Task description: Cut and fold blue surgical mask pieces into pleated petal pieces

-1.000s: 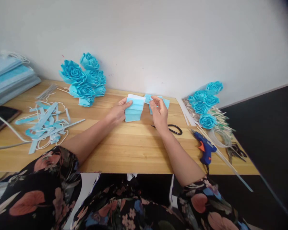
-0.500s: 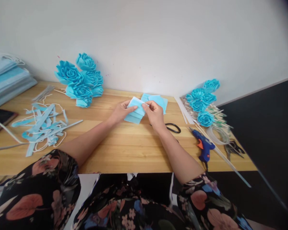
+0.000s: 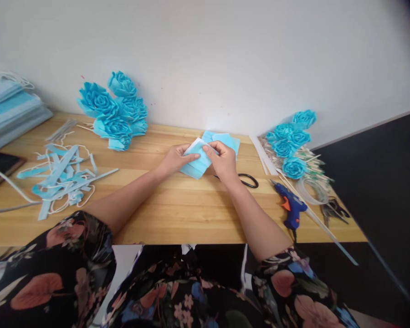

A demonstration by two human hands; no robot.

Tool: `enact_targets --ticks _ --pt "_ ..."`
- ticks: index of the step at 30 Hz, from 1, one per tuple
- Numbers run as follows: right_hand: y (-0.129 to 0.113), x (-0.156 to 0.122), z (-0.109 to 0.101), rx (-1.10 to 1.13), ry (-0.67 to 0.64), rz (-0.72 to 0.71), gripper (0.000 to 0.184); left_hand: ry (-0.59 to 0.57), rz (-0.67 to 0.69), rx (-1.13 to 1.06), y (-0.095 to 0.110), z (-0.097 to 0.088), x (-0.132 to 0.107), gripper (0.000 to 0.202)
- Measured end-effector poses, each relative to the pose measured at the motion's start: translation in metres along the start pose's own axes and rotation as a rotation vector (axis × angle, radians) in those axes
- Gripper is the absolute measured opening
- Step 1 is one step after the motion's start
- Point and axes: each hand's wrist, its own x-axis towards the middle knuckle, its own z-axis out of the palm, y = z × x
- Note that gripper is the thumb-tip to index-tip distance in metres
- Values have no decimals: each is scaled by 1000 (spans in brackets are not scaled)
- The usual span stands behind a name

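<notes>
Between my two hands is a light blue folded piece of mask fabric (image 3: 195,165), held just above the wooden table (image 3: 177,209). My left hand (image 3: 177,160) pinches its left side, thumb on top. At its upper right edge, my right hand (image 3: 222,158) grips it between thumb and fingers. More cut blue fabric pieces (image 3: 229,139) lie behind my right hand, partly hidden by it. Black-handled scissors (image 3: 248,181) rest beside my right wrist, their blades mostly covered.
Blue fabric roses (image 3: 114,116) stand back left, with smaller blue roses (image 3: 289,139) at right. Cut strips and ear loops (image 3: 63,175) lie left, near a phone (image 3: 2,166) and stacked masks (image 3: 12,109). A blue glue gun (image 3: 291,207) and pliers (image 3: 333,210) lie right.
The fabric piece has shifted slightly right and tilted in my hands, and its layers overlap more closely. Both hands keep hold of it.
</notes>
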Motion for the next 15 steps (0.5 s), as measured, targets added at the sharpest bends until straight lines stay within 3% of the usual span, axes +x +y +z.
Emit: enact_targets --ticks 4,7,11,15 --pt "5 4 -6 21 163 -15 28 1 -44 37 -3 -3 3 42" --pt "12 7 -9 64 228 14 32 70 -28 7 -7 -8 7 41" --pt "18 10 -8 97 243 22 31 187 17 -117 -12 -14 12 36" --pt "20 11 -6 154 222 30 27 193 43 -218 -11 -13 13 38"
